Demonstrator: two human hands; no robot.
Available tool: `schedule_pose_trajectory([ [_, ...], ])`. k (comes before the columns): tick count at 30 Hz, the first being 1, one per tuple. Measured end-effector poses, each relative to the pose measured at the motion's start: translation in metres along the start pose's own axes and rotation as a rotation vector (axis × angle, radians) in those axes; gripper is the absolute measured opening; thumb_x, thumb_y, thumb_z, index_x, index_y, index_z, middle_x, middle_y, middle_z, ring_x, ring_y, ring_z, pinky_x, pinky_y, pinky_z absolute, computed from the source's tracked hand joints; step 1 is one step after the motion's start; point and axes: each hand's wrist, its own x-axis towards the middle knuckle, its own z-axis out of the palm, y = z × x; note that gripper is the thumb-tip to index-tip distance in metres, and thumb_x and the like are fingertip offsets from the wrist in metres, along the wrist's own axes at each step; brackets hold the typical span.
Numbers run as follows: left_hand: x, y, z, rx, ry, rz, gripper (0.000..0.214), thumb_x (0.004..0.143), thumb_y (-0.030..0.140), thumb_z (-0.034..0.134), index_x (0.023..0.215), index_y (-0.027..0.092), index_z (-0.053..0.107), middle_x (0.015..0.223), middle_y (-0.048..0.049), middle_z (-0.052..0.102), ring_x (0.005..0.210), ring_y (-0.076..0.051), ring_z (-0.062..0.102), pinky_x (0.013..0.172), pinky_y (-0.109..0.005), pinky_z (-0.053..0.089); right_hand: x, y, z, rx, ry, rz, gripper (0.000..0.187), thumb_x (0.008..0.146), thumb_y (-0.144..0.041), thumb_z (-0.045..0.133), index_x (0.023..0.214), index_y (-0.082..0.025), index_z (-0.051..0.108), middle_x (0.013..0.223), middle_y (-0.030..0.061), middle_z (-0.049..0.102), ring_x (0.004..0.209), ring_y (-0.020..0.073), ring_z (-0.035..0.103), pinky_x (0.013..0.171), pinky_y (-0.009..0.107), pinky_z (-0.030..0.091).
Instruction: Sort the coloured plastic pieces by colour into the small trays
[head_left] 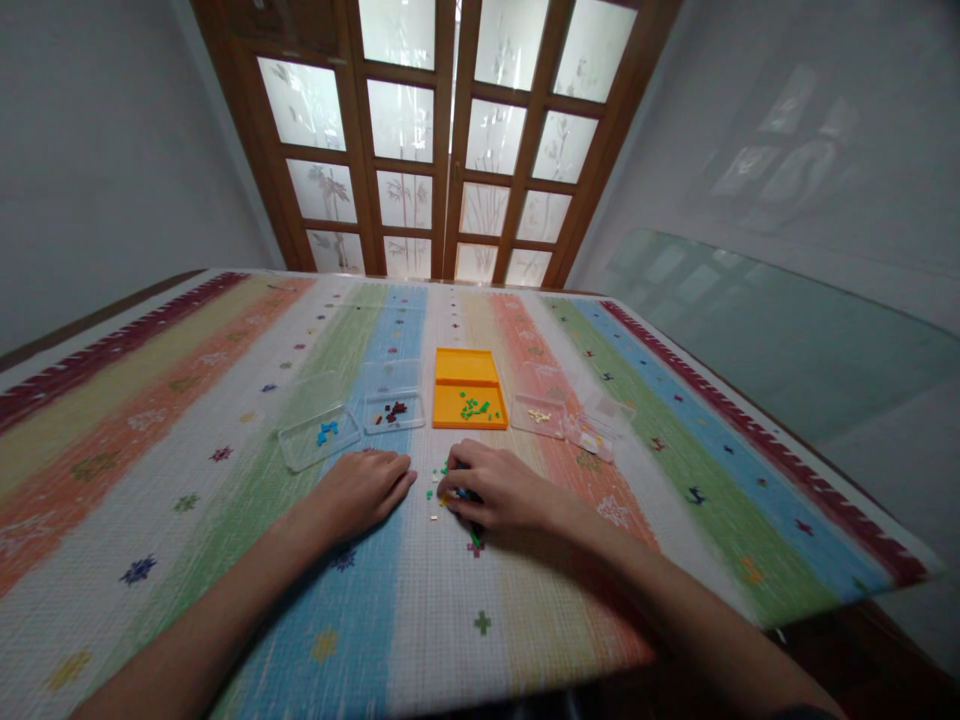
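Note:
My right hand (pixel 491 485) is bent over a small scatter of tiny plastic pieces on the tablecloth, its fingertips closed down among them. What is between those fingers is too small and hidden to make out. Around the fingertips lie green pieces (pixel 430 494), a pale piece (pixel 433 518) and a yellow bit (pixel 443 501). Some blue and dark pieces are partly covered by the hand, and a green piece (pixel 475 537) sticks out beneath it. To the left, my left hand (pixel 365 488) rests flat on the cloth, holding nothing, beside the scatter.
Beyond my hands stands an open orange case (pixel 469 424) with green pieces (pixel 478 407). Clear lidded boxes flank it: one with blue pieces (pixel 327 432), one with brown pieces (pixel 396 411), one with cream pieces (pixel 538 415), and another box (pixel 592 440). A striped tablecloth (pixel 442 620) covers the table.

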Motion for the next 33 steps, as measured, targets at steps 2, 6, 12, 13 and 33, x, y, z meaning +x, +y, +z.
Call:
schedule_pose_trajectory([
  [2,0.0,0.0,0.0,0.013,-0.013,-0.001,0.038,0.106,0.033,0.033,0.082,0.02,0.058,0.077,-0.0071,0.068,0.072,-0.023,0.065,0.068,-0.033,0.047,0.0,-0.001,-0.004,0.097,0.026,-0.024,0.013,0.094,-0.022,0.065,0.103,-0.019,0.074,0.101,0.0079,0.064,0.089,0.0183,0.058,0.076,0.03,0.046],
  [6,0.0,0.0,-0.001,0.01,-0.025,-0.004,0.036,0.106,0.032,0.034,0.082,0.02,0.058,0.076,-0.0069,0.067,0.072,-0.023,0.065,0.068,-0.033,0.047,-0.001,-0.004,-0.011,0.427,0.11,-0.088,0.012,0.098,-0.025,0.064,0.099,-0.017,0.073,0.096,0.006,0.065,0.09,0.0159,0.062,0.083,0.03,0.05],
  [12,0.0,0.0,-0.002,0.009,-0.053,-0.009,0.034,0.106,0.031,0.037,0.083,0.019,0.059,0.076,-0.0071,0.067,0.072,-0.023,0.065,0.069,-0.033,0.047,-0.001,-0.007,-0.016,0.712,0.212,-0.076,0.025,0.095,-0.043,0.068,0.09,-0.018,0.073,0.084,0.0023,0.068,0.076,0.0142,0.06,0.072,0.029,0.049],
  [13,0.0,0.001,-0.002,0.013,-0.052,-0.008,0.035,0.106,0.032,0.036,0.083,0.019,0.059,0.076,-0.0071,0.067,0.072,-0.023,0.065,0.068,-0.033,0.047,-0.001,-0.007,-0.017,0.727,0.216,-0.074,0.027,0.095,-0.044,0.068,0.089,-0.018,0.073,0.083,0.0022,0.068,0.075,0.014,0.06,0.071,0.029,0.049],
  [33,0.0,0.0,0.001,0.012,-0.031,-0.001,0.036,0.106,0.031,0.036,0.082,0.019,0.06,0.076,-0.007,0.067,0.072,-0.023,0.065,0.068,-0.033,0.046,0.0,-0.003,-0.013,0.832,0.185,-0.09,0.003,0.088,-0.018,0.067,0.088,-0.019,0.07,0.085,0.0,0.066,0.074,0.012,0.056,0.065,0.025,0.043],
])
